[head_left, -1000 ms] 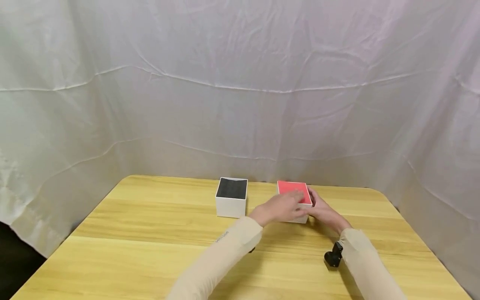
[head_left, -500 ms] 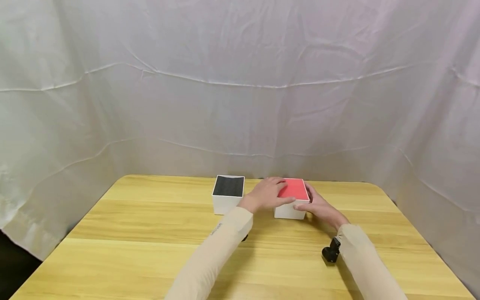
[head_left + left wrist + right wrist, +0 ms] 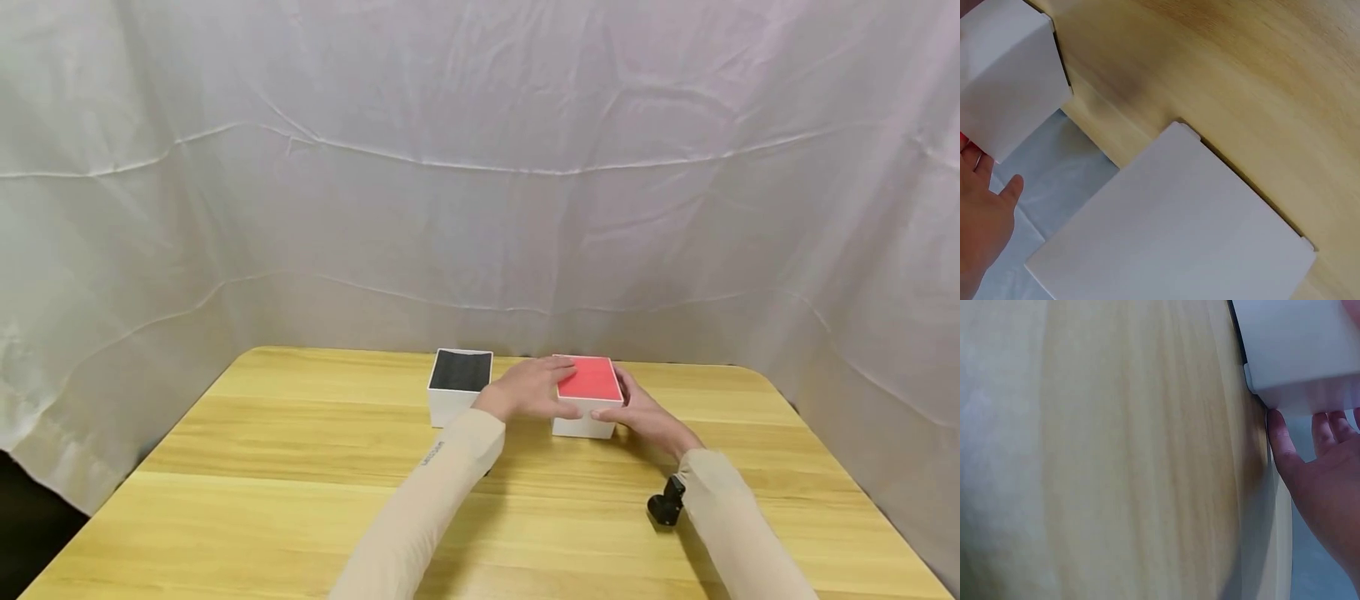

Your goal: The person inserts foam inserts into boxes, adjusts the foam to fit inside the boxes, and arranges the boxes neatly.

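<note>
Toward the far edge of the wooden table (image 3: 300, 483), a little right of its middle, stands a white box with a red top (image 3: 588, 379), and both hands are on it. The left hand (image 3: 534, 388) lies over the box's near-left part, its fingers spread fairly flat across the red surface and down the left side, the thumb running along the near edge. The right hand (image 3: 637, 410) cups the box's right side, with the thumb stretched along the near rim and the fingers wrapped behind where the head view cannot follow them. In the right wrist view the fingertips (image 3: 1279, 428) press against the lower edge of the box's white wall (image 3: 1300, 350), so the box is clasped between the two hands and sits on the tabletop. Just to the left, close beside it yet apart, stands a second white box with a black top (image 3: 460, 372), untouched by either hand; the left wrist view shows its plain white side (image 3: 1172, 225) filling the frame. Both arms wear pale beige sleeves (image 3: 442, 483), and a small black camera mount (image 3: 666, 504) hangs at the right wrist. Creased white cloth (image 3: 480, 183) drapes behind and around the table.
</note>
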